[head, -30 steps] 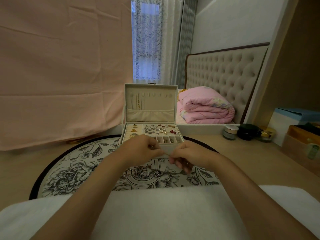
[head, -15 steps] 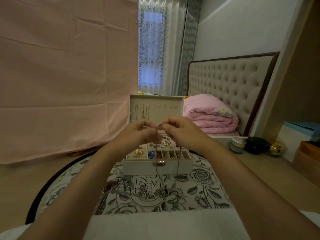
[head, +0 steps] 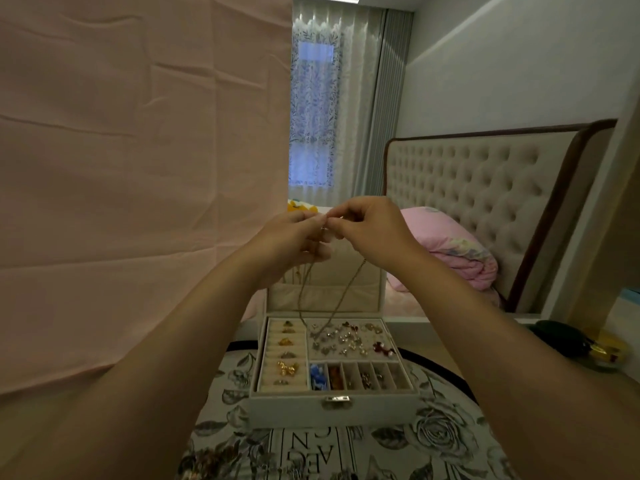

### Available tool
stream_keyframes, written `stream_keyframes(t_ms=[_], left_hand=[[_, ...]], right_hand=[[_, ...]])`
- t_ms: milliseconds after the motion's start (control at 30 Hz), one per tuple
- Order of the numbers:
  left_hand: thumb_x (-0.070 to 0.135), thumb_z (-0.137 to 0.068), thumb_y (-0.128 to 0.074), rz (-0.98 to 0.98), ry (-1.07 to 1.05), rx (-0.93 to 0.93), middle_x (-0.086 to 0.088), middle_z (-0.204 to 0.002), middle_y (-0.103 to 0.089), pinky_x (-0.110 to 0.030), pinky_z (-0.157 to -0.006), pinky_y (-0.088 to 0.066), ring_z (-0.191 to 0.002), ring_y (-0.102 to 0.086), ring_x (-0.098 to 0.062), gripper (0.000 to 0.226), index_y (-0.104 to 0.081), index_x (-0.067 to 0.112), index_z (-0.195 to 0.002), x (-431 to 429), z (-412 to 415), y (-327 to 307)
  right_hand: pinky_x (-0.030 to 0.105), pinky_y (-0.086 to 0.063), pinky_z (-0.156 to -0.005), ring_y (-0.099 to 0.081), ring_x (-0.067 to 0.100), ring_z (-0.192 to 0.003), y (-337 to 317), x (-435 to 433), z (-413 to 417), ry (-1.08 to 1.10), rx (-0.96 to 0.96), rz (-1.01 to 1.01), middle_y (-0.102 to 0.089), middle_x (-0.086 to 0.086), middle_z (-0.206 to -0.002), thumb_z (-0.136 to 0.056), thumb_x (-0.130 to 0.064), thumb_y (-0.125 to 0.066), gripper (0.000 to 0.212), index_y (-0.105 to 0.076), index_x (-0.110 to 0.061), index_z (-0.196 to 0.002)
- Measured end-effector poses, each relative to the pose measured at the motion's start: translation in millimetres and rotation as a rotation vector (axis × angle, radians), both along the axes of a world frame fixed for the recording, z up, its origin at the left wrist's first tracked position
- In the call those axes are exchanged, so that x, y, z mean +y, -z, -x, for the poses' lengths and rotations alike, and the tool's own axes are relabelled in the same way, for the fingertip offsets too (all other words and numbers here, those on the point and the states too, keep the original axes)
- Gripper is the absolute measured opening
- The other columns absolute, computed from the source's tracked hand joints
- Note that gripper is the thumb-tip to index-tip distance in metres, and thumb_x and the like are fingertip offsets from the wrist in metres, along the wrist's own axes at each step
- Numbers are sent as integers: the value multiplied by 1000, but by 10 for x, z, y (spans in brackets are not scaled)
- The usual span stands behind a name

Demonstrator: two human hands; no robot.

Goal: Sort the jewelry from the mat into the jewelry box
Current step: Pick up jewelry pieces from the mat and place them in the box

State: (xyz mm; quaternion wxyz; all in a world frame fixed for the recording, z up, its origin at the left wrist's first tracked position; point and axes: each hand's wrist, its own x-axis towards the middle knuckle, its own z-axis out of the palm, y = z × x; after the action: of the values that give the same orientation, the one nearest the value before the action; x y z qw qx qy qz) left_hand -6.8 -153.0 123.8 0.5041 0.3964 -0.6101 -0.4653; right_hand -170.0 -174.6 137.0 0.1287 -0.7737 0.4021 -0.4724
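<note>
Floral mat [head: 450, 439] bears jewelry box [head: 294, 410]; necklace [head: 347, 289] pinched above; pink sheet [head: 138, 168], headboard [head: 467, 188] behind.

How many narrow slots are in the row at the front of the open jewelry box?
6, side by side along the front right of the jewelry box: the leftmost holds blue pieces, the next amber ones, and the other four run on rightward. None looks hidden.

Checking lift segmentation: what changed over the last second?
Both hands rose from the floral round mat: left hand and right hand now pinch the thin metal chain necklace high, its loop dangling over the open beige jewelry box. Unchanged: box open on mat, both pinches.
</note>
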Motion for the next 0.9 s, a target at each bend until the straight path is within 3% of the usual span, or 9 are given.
stream_keyframes(t_ms=[33,100,200,267,433,567,767,833,900], left_hand=[[24,-102,-52,2,-20,-20,-2,-79,-57,-29,-69,-53,-65,-54,-14,18,-67,14,-99,-75,-13,1],[26,-99,-58,80,-131,-231,-1,-75,-50,-28,-61,-45,-63,-45,-13,19,-70,12,-98,-266,-57,24],[26,-91,-68,266,-294,-548,2,-80,-65,-31,-68,-47,-71,-55,-11,14,-75,13,-92,-523,-118,77],[24,-89,-71,346,-390,-652,5,-82,-67,-28,-69,-47,-77,-59,-8,10,-75,16,-89,-655,-146,147],[31,-87,-72,378,-616,-640,8,-71,-65,-27,-65,-47,-72,-59,-7,16,-73,19,-76,-814,-103,386],[32,-86,-65,342,-723,-720,2,-57,-65,-31,-61,-51,-61,-61,-10,33,-69,16,-58,-860,22,524],[38,-87,-63,201,-753,-643,-2,-51,-61,-31,-53,-43,-56,-59,-15,43,-67,12,-53,-893,51,609],[41,-87,-64,184,-759,-631,0,-46,-55,-29,-50,-37,-55,-57,-15,47,-62,14,-48,-881,39,625],[43,-87,-65,159,-732,-643,1,-47,-56,-30,-52,-42,-56,-59,-15,47,-62,15,-49,-865,21,659]], right_hand=[[10,-42,-57,-60,-4,-59,-13,-76,-4,16,23,3,-67,-11,-67,-87,-21,-77,3,-78,-22,-90],[16,-45,-60,-62,1,-64,-11,-216,-4,63,125,10,-66,-11,-68,-85,-28,-78,7,-77,-22,-89],[19,-41,-66,-56,-2,-69,100,-395,11,125,285,-6,-61,-18,-71,-88,-31,-75,12,-78,-20,-90],[19,-39,-66,-54,-4,-72,240,-510,26,157,268,-41,-62,-16,-75,-91,-28,-71,12,-78,-19,-94],[16,-41,-63,-61,4,-77,573,-706,-44,275,-10,-64,-70,-7,-82,-86,-27,-76,13,-79,-15,-92],[19,-42,-62,-64,8,-78,745,-788,-170,390,-139,-64,-70,-9,-79,-84,-31,-76,11,-76,-20,-83],[12,-30,-53,-53,2,-67,780,-775,-262,464,-161,-74,-63,-11,-74,-88,-30,-72,13,-72,-19,-82],[15,-31,-53,-55,6,-71,795,-779,-273,475,-146,-90,-65,-9,-77,-88,-31,-72,13,-72,-19,-83],[21,-34,-54,-59,11,-75,821,-783,-292,491,-107,-118,-68,-6,-80,-87,-31,-71,15,-73,-18,-82]])
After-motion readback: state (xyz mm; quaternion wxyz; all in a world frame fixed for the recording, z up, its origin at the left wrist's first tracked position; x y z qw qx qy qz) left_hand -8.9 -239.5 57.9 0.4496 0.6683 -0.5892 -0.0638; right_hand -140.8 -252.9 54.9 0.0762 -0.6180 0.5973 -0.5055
